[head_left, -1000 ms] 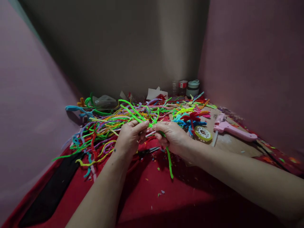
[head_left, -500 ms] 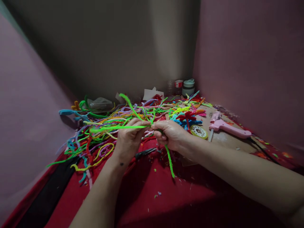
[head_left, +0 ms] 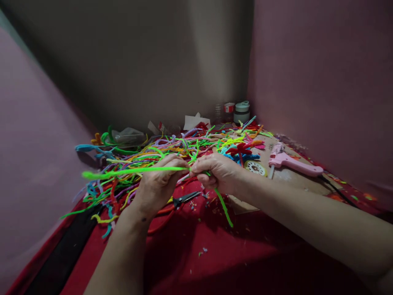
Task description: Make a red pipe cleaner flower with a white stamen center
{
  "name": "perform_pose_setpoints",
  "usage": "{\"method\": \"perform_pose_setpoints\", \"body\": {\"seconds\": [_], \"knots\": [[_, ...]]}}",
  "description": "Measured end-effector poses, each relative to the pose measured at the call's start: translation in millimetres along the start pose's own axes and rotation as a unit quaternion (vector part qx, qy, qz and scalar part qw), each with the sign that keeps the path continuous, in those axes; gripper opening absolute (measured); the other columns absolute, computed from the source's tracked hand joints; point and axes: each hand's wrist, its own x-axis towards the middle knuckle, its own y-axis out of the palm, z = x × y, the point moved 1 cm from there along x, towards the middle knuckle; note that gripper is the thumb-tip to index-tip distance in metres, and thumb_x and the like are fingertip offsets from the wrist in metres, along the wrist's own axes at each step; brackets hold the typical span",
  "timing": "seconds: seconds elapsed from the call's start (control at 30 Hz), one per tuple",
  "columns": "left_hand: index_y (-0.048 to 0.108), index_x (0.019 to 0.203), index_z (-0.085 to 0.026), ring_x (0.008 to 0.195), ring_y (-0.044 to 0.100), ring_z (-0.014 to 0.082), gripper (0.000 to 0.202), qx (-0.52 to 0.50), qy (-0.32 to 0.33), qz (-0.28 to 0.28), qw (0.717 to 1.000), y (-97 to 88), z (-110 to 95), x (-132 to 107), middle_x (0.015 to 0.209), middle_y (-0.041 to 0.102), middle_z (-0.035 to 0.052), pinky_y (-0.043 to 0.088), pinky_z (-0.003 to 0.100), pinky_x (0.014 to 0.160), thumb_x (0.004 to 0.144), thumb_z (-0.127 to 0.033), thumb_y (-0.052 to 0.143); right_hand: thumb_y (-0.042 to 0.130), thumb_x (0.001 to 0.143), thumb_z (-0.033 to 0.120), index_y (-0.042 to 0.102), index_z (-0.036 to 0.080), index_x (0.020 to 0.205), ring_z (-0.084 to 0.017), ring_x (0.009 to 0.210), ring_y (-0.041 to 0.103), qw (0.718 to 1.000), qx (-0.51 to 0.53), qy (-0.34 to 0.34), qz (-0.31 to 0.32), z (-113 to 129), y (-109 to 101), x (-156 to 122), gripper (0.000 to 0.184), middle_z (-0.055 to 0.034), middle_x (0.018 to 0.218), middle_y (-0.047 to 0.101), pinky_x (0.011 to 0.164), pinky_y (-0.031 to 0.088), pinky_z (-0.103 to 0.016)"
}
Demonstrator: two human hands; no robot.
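Observation:
My left hand [head_left: 156, 184] and my right hand [head_left: 215, 172] meet above a red cloth [head_left: 215, 254], both pinched on a bright green pipe cleaner [head_left: 129, 171]. One end of it sticks out level to the left past my left hand. A darker green length [head_left: 223, 207] hangs down and to the right from my right fist. Behind my hands lies a big tangle of pipe cleaners [head_left: 147, 153] in many colours. Small black scissors [head_left: 184, 199] lie on the cloth just below my hands.
A pink glue gun [head_left: 291, 163] with a black cord lies at the right on a brown board [head_left: 294, 178]. A tape roll [head_left: 253, 167] lies beside a red and blue pipe-cleaner flower [head_left: 241, 152]. Jars [head_left: 242, 111] stand in the back corner. Pink walls close in left and right.
The green pipe cleaner's free end swung from pointing up and back down to level, and now reaches further left. My left hand slid a little left and down along it.

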Motion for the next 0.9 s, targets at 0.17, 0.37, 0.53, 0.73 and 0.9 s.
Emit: {"method": "perform_pose_setpoints", "body": {"seconds": [0.17, 0.37, 0.53, 0.73, 0.9], "knots": [[0.068, 0.059, -0.02, 0.053, 0.05, 0.0134, 0.008, -0.09, -0.117, 0.019, 0.989, -4.4, -13, -2, 0.057, 0.058, 0.0012, 0.038, 0.023, 0.051, 0.067, -0.02, 0.066, 0.054, 0.065, 0.014, 0.05, 0.016, 0.05, -0.006, 0.038, 0.028, 0.97, -0.21, -0.113, -0.036, 4, 4, -6, 0.016, 0.0065, 0.039, 0.037, 0.039, 0.017, -0.022], [0.06, 0.046, -0.015, 0.03, 0.021, 0.003, 0.016, -0.405, -0.362, 0.08, 0.836, 2.3, -9, -5, 0.033, 0.031, -0.0053, 0.012, 0.019, 0.032, 0.058, -0.022, 0.068, 0.047, 0.076, 0.013, 0.051, 0.017, 0.059, -0.009, 0.049, 0.033, 0.725, -0.591, -0.344, -0.08, 8, 20, -34, 0.019, 0.0015, 0.052, 0.045, 0.049, 0.023, -0.026], [0.051, 0.038, -0.014, 0.027, 0.015, -0.0004, 0.026, -0.576, -0.383, 0.153, 0.706, 9.7, -10, -5, 0.03, 0.025, -0.0073, 0.025, 0.019, 0.033, 0.059, -0.022, 0.065, 0.037, 0.085, 0.013, 0.059, 0.016, 0.074, -0.013, 0.053, 0.038, 0.541, -0.713, -0.442, -0.061, 3, 24, -45, 0.024, -0.0047, 0.059, 0.054, 0.051, 0.024, -0.03], [0.067, 0.061, -0.013, 0.03, 0.034, 0.0038, 0.015, -0.467, -0.343, 0.08, 0.811, -14.5, -14, -7, 0.037, 0.044, -0.0019, 0.024, 0.016, 0.03, 0.067, -0.026, 0.069, 0.047, 0.08, 0.015, 0.053, 0.016, 0.062, -0.009, 0.05, 0.038, 0.791, -0.477, -0.362, -0.127, 15, 23, -42, 0.019, 0.0016, 0.053, 0.045, 0.05, 0.029, -0.024], [0.071, 0.083, -0.018, 0.043, 0.051, 0.0079, 0.016, -0.329, -0.227, 0.063, 0.915, -22.8, -18, -11, 0.064, 0.062, 0.0012, 0.039, 0.018, 0.035, 0.067, -0.021, 0.072, 0.055, 0.073, 0.016, 0.051, 0.016, 0.06, -0.005, 0.038, 0.029, 0.971, -0.113, -0.205, -0.042, 18, 18, -30, 0.014, 0.0074, 0.042, 0.038, 0.039, 0.02, -0.019]]}}
